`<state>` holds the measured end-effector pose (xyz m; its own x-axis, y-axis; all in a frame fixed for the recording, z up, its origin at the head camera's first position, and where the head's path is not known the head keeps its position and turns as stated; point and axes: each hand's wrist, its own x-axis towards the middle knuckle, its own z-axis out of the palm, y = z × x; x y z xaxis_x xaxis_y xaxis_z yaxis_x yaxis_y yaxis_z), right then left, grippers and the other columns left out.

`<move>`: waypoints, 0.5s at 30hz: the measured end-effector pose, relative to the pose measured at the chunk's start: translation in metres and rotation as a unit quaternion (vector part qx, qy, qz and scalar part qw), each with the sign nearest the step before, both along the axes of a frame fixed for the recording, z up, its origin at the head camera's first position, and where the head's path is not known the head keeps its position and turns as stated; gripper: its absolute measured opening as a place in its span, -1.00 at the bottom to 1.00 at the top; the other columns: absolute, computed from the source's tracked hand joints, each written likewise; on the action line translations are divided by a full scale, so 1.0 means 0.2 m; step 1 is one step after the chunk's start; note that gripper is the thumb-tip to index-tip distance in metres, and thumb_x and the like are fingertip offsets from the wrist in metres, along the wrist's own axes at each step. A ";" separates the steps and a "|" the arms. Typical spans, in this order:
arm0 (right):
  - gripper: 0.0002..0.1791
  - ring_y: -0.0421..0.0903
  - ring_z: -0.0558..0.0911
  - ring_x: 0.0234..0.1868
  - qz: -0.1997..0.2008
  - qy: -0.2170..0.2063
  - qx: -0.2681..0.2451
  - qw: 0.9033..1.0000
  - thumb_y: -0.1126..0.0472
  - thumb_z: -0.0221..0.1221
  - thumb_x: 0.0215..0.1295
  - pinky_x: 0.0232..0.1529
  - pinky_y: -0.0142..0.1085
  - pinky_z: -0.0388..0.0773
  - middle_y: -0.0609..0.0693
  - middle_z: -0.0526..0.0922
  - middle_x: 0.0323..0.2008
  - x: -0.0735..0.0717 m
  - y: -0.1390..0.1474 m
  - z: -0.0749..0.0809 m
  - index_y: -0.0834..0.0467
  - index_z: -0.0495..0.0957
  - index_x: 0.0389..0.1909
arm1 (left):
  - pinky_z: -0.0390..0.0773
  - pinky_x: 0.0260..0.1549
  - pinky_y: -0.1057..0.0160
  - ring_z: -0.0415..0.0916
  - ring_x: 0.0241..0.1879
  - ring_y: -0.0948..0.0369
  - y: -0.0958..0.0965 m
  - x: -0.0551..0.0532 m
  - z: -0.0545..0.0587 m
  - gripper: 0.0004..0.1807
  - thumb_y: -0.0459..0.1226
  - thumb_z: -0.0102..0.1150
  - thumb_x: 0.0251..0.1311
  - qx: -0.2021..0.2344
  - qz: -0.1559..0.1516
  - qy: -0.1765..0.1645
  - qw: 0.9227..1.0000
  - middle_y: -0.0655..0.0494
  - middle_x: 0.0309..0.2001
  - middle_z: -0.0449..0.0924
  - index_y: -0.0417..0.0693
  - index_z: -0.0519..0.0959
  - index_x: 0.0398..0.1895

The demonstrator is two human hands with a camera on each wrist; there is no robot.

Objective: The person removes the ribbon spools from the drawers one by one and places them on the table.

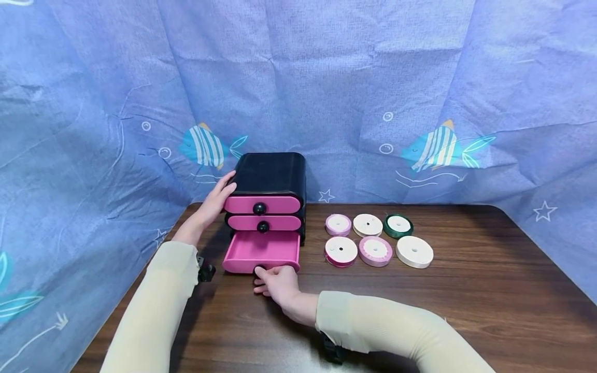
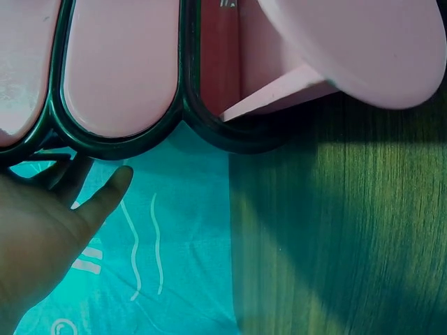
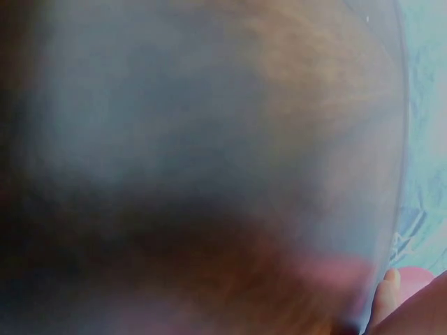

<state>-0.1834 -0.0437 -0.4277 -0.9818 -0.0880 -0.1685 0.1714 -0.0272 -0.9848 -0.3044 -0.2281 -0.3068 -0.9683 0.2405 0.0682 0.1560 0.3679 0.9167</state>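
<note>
A small black cabinet [image 1: 270, 173] with three pink drawers stands at the back left of the table. Its bottom drawer [image 1: 266, 246] is pulled out, and the bare pink floor inside shows. My right hand [image 1: 283, 286] pinches that drawer's dark knob, mostly hidden by the fingers, between thumb and fingers. The top drawer [image 1: 280, 205] and middle drawer [image 1: 286, 223] are closed, each with a round black knob. Against the cabinet's left side rests my left hand [image 1: 215, 201], fingers extended; in the left wrist view the hand [image 2: 42, 237] lies beside the black frame.
Several ribbon spools lie in two rows right of the cabinet, among them a green spool [image 1: 398, 226], a white spool [image 1: 414, 252] and a magenta-edged spool [image 1: 341, 250]. A blue fish-print cloth [image 1: 336, 93] hangs behind the wooden table [image 1: 471, 295]. The right wrist view is mostly blurred.
</note>
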 end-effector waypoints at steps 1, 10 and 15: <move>-0.71 0.01 0.71 -0.52 0.000 -0.001 0.003 1.000 0.22 0.22 0.31 -0.45 -0.26 0.63 0.22 0.70 -0.49 0.00 0.00 0.00 0.44 0.62 -0.31 | -0.10 0.34 -0.16 -0.28 0.47 -0.09 0.00 0.00 0.00 -0.31 -0.08 -0.26 0.48 -0.001 0.001 0.000 1.000 -0.12 0.54 -0.33 -0.04 -0.15 0.57; -0.72 0.03 0.72 -0.52 -0.005 -0.003 0.007 1.000 0.20 0.24 0.28 -0.47 -0.27 0.63 0.22 0.70 -0.52 -0.01 -0.01 0.00 0.42 0.62 -0.34 | -0.13 0.35 -0.14 -0.29 0.48 -0.06 -0.01 0.00 0.01 -0.32 -0.09 -0.26 0.49 -0.004 -0.001 0.008 1.000 -0.11 0.54 -0.32 -0.06 -0.14 0.57; -0.74 0.03 0.71 -0.54 -0.015 -0.009 0.009 1.000 0.21 0.25 0.26 -0.49 -0.27 0.62 0.23 0.69 -0.52 -0.01 -0.01 0.00 0.40 0.61 -0.35 | -0.11 0.35 -0.14 -0.27 0.47 -0.08 0.00 0.00 0.00 -0.32 -0.10 -0.26 0.49 -0.001 -0.003 0.007 1.000 -0.13 0.54 -0.31 -0.07 -0.14 0.56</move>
